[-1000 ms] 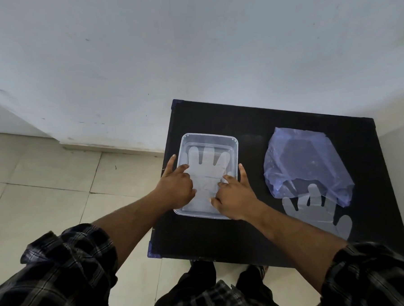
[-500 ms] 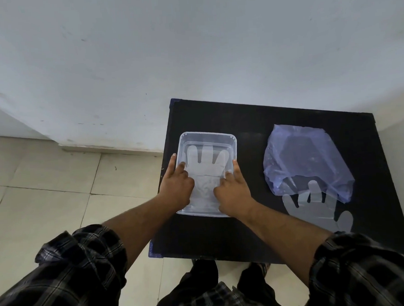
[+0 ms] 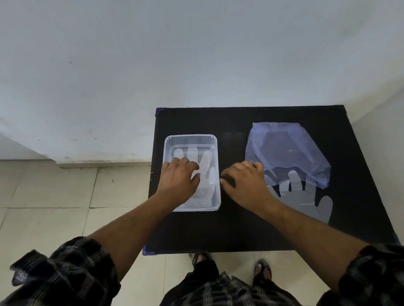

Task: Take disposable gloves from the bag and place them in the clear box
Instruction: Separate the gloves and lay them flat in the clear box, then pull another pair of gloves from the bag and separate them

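A clear plastic box [image 3: 191, 138] stands on the left half of a black table [image 3: 238, 230]. A translucent disposable glove [image 3: 206, 159] lies flat inside it, fingers pointing away from me. My left hand [image 3: 180, 181] rests inside the box, pressing on the glove with curled fingers. To the right lies a bluish plastic bag [image 3: 287, 153], and another clear glove [image 3: 303, 194] sticks out of its near opening. My right hand [image 3: 246, 184] hovers over the table between box and bag, fingers loosely bent, holding nothing, its knuckles near the bag's left edge.
The table stands against a white wall [image 3: 191, 48]. Pale floor tiles [image 3: 46, 196] lie to the left. My feet [image 3: 262, 270] show under the table's near edge.
My right hand has left the box and moved right toward the bag. My left hand shifted further into the box onto the glove. The camera view has shifted.
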